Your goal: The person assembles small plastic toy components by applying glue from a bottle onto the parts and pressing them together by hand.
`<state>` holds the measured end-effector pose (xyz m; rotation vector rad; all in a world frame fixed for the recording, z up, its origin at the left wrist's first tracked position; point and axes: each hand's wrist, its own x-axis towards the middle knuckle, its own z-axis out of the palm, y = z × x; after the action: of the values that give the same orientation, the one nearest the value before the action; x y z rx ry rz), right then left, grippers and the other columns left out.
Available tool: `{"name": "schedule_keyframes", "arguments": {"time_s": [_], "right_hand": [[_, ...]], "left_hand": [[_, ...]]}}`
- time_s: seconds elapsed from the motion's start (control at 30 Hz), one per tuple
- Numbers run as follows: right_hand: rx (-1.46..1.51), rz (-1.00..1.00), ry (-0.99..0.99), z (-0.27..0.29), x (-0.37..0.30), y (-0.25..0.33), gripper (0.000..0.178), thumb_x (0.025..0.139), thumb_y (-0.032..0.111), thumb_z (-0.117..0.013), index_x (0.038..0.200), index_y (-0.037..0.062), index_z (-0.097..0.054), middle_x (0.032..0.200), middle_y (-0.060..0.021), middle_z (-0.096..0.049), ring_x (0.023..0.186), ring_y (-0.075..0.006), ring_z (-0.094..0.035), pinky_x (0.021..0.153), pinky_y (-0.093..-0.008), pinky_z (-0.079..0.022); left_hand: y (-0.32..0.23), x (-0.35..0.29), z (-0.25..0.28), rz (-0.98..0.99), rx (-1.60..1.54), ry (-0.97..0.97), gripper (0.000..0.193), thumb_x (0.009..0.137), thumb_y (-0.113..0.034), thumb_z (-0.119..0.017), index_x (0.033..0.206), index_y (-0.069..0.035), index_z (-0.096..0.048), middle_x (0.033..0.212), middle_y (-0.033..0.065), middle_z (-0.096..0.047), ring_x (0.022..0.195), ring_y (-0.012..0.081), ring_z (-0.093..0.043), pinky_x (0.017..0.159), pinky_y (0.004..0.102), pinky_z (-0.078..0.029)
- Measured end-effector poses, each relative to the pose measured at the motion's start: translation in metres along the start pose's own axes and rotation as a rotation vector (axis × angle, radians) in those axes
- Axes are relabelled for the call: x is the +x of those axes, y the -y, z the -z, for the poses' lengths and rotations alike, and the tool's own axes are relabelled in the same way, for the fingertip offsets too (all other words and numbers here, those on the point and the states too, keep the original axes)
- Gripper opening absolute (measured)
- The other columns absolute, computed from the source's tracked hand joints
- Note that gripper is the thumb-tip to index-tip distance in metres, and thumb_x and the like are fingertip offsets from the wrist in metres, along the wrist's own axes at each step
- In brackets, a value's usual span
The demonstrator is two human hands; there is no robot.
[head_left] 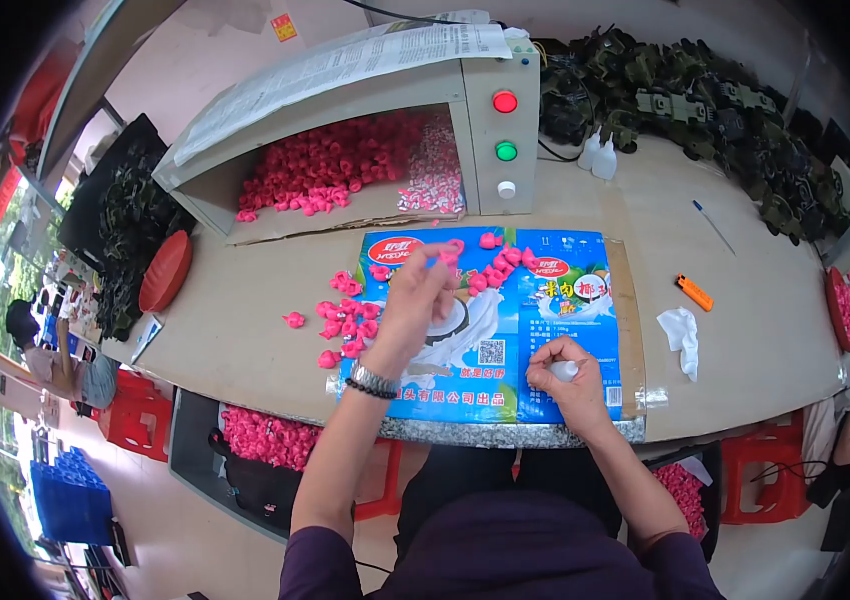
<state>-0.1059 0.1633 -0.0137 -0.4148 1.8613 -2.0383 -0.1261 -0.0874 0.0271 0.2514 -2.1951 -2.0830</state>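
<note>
My left hand (419,302), slightly smeared by motion, is over the left half of a flat blue printed cardboard sheet (570,335). A small pink plastic piece (453,252) is pinched at its fingertips. My right hand (573,388) is curled round a small white squeeze bottle (564,371) above the sheet's lower right part; the fingers hide most of the bottle. A loose cluster of pink pieces (349,322) spreads over the sheet's left edge and the table. More pink pieces (501,266) form a line near the sheet's top middle.
Behind the sheet stands a grey metal box (500,110) with an open front, full of pink pieces (330,160). To the right lie an orange lighter (694,293), a crumpled white tissue (681,342) and a pen (714,227). Two white bottles (603,158) stand before dark green parts (680,100).
</note>
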Motion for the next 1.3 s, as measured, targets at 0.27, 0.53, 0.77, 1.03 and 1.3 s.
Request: {"name": "schedule_keyframes", "arguments": {"time_s": [0.27, 0.53, 0.77, 1.03, 1.3], "right_hand": [[0.166, 0.120, -0.033, -0.003, -0.011, 0.012, 0.047, 0.071, -0.008, -0.063, 0.111, 0.0081, -0.044, 0.104, -0.0092, -0.054, 0.084, -0.0107, -0.055, 0.075, -0.0230, -0.046], [-0.085, 0.253, -0.013, 0.003, -0.015, 0.030, 0.035, 0.083, -0.003, -0.050, 0.115, 0.0064, -0.039, 0.118, -0.0106, -0.043, 0.090, -0.0168, -0.059, 0.067, -0.0231, -0.045], [-0.295, 0.394, -0.147, -0.002, -0.024, 0.059, 0.035, 0.075, -0.009, -0.064, 0.109, -0.0014, -0.058, 0.105, -0.0104, -0.059, 0.097, -0.0204, -0.061, 0.085, -0.0302, -0.048], [-0.619, 0.809, -0.053, 0.012, -0.021, 0.082, 0.032, 0.063, -0.010, -0.076, 0.092, -0.0004, -0.066, 0.095, -0.0124, -0.067, 0.088, -0.0262, -0.066, 0.077, -0.0337, -0.053], [-0.730, 0.918, -0.031, 0.016, -0.021, 0.076, 0.033, 0.060, -0.008, -0.076, 0.091, 0.0007, -0.067, 0.093, -0.0109, -0.067, 0.085, -0.0265, -0.065, 0.072, -0.0336, -0.054]], "left_hand": [[0.014, -0.085, -0.050, 0.188, -1.150, 0.090, 0.032, 0.094, -0.024, -0.060, 0.123, -0.010, -0.053, 0.090, 0.0020, -0.059, 0.076, 0.0130, -0.061, 0.065, 0.0260, -0.051], [0.023, -0.116, -0.063, 0.114, -1.046, 0.134, 0.033, 0.091, -0.015, -0.064, 0.120, -0.006, -0.051, 0.091, 0.0000, -0.057, 0.079, 0.0090, -0.056, 0.070, 0.0237, -0.047], [0.016, -0.126, -0.044, 0.097, -0.973, 0.049, 0.025, 0.095, -0.014, -0.058, 0.117, -0.004, -0.053, 0.089, 0.0027, -0.057, 0.074, 0.0098, -0.054, 0.065, 0.0239, -0.045], [0.023, -0.129, -0.056, 0.094, -0.820, 0.164, 0.042, 0.099, -0.041, -0.046, 0.116, -0.003, -0.052, 0.076, 0.0052, -0.053, 0.065, 0.0107, -0.047, 0.058, 0.0224, -0.038], [0.030, -0.136, -0.064, 0.088, -0.799, 0.192, 0.046, 0.100, -0.045, -0.042, 0.108, -0.002, -0.053, 0.075, 0.0056, -0.052, 0.062, 0.0105, -0.047, 0.056, 0.0227, -0.037]]}}
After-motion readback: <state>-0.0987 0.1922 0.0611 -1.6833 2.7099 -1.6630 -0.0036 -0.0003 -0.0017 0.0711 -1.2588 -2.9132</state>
